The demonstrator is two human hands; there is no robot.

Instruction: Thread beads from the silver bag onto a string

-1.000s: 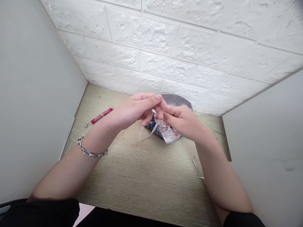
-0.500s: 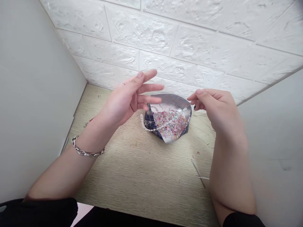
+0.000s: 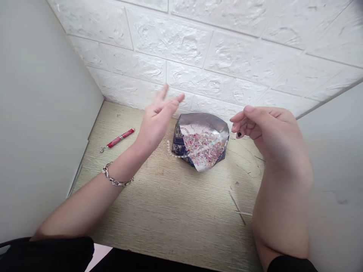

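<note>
An opened pouch (image 3: 178,134), silver inside and dark blue patterned outside, holds many small pink, white and red beads (image 3: 202,149). A strand of white beads (image 3: 172,155) droops over its front left edge and runs across the loose beads toward the right. My left hand (image 3: 160,121) is raised left of the pouch, its fingers apart and slightly blurred, with nothing visible in them. Right of the pouch, my right hand (image 3: 266,128) has its thumb and index finger pinched together. Whatever they hold is too fine to make out.
A red tube-shaped case (image 3: 120,138) lies on the wooden tabletop (image 3: 176,215) at the left, a small metal piece at its end. Two thin sticks (image 3: 237,207) cross near my right forearm. A white brick-patterned wall (image 3: 187,49) stands behind; pale panels flank both sides.
My left hand has turned, its wrist shifting right and its fingers drawing back from over the pouch, uncovering the red case. My right hand has moved slightly right, still pinched.
</note>
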